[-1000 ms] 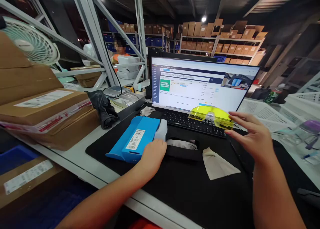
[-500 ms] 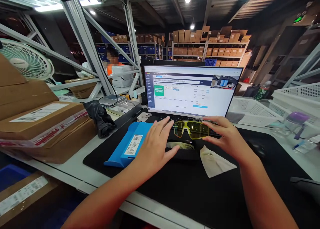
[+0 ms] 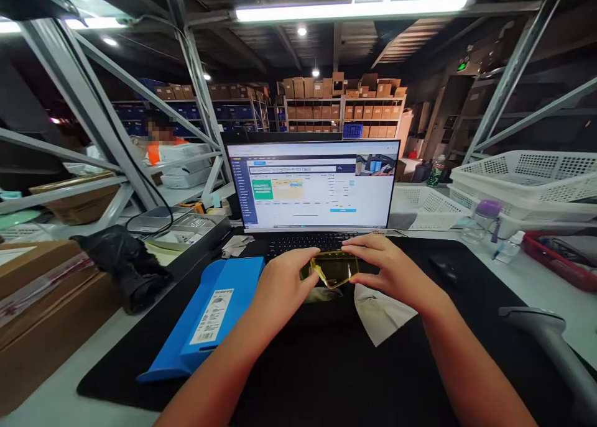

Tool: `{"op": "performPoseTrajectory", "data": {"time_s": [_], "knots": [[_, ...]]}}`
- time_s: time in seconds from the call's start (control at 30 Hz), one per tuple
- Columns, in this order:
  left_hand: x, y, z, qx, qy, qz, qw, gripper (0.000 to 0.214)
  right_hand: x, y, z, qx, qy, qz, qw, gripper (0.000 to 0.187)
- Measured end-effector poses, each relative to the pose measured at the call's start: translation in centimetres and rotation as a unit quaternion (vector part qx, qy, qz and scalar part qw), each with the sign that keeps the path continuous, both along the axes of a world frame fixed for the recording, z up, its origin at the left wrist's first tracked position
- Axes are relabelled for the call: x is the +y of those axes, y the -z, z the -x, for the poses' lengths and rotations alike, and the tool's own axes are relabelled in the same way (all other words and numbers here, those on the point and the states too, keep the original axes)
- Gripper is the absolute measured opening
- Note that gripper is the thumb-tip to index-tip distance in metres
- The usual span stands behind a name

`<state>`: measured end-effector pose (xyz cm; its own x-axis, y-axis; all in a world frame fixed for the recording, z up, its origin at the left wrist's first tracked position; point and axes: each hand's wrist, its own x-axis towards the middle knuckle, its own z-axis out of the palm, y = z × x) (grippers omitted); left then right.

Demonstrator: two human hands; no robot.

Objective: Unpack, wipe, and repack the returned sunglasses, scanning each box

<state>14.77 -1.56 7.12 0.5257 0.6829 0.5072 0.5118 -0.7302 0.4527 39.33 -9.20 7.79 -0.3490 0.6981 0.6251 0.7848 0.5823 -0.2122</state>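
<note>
Between my hands are yellow-tinted sunglasses, raised just in front of the keyboard. My left hand pinches one side of them, its fingers hiding part of that lens. At the opposite side, my right hand grips the lens edge between thumb and fingers. A pale cloth lies on the black mat below my right hand. Partly covered by my left hand is a greenish item whose kind I cannot make out. A blue box with a white label lies beside my left forearm.
A monitor stands behind the keyboard. To the right are a mouse, a handheld scanner and white baskets. On the left sit a black plastic bag and a cardboard box. A person is beyond the frame.
My left hand has closed on the sunglasses, which only my right hand held before. The sunglasses are now tilted. The camera view has turned right.
</note>
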Motion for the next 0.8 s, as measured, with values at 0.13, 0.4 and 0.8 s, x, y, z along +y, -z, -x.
{"op": "performPoseTrajectory", "data": {"time_s": [0.13, 0.4, 0.8], "knots": [[0.6, 0.3, 0.4, -0.013, -0.021, -0.011, 1.000, 0.037, 0.7, 1.0, -2.2, 0.018, 0.050, 0.159, 0.986, 0.048], [1.1, 0.2, 1.4, -0.077, -0.027, -0.025, 0.996, 0.034, 6.6, 7.0, -2.7, -0.148, 0.120, 0.510, 0.839, 0.066], [1.2, 0.5, 1.3, -0.082, -0.026, -0.006, 0.996, 0.035, 7.6, 8.5, -2.6, -0.132, 0.189, 0.478, 0.847, 0.009]]}}
